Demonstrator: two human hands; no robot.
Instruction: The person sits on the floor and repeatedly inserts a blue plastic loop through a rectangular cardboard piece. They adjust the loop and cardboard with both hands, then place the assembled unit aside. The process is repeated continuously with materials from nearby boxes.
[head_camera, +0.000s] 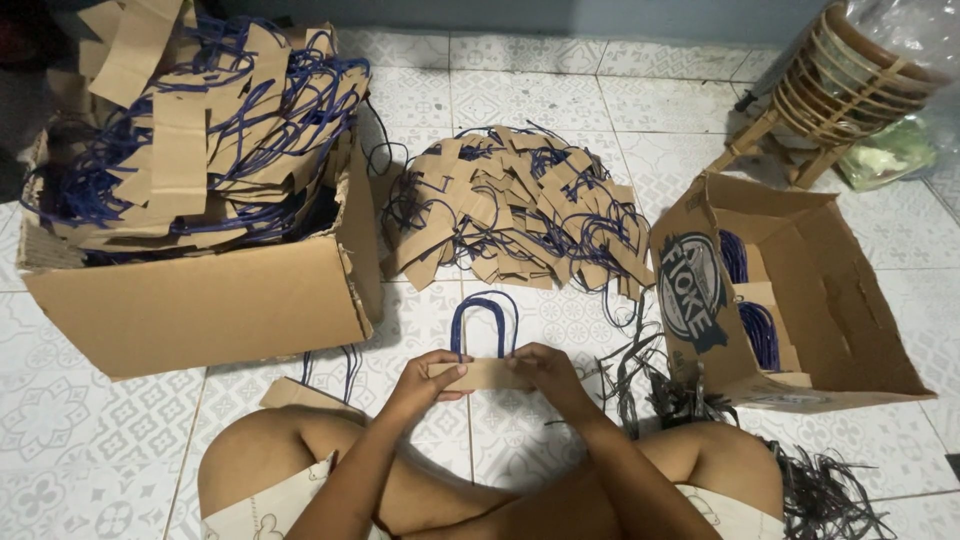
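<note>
Pinching a brown paper strip between them, the left hand and right hand hold it level above the tiled floor, just in front of the person's crossed legs. The left hand's fingers are closed on the strip's left end, thumb on top; the right hand's fingers are curled shut over its right end. A blue cord loop rises from the strip's far edge in an upright arch, both its ends running down behind the paper between the hands.

Near left of the hands, by the left knee, another strip lies flat on the floor with its own blue cords pointing away. Just right of the hands, a tangle of dark plastic straps spreads across the tiles and runs on past the right knee.

Farther off, straight ahead, a loose pile of finished strips with blue loops is heaped on the floor. At far left a large carton is filled above its rim with the same pieces. At right a smaller carton lies tipped on its side, open toward the viewer, with a few strips and blue loops stacked at its left inner wall. Beyond it, at far right, stands a rattan stand with clear plastic bags beside it.
</note>
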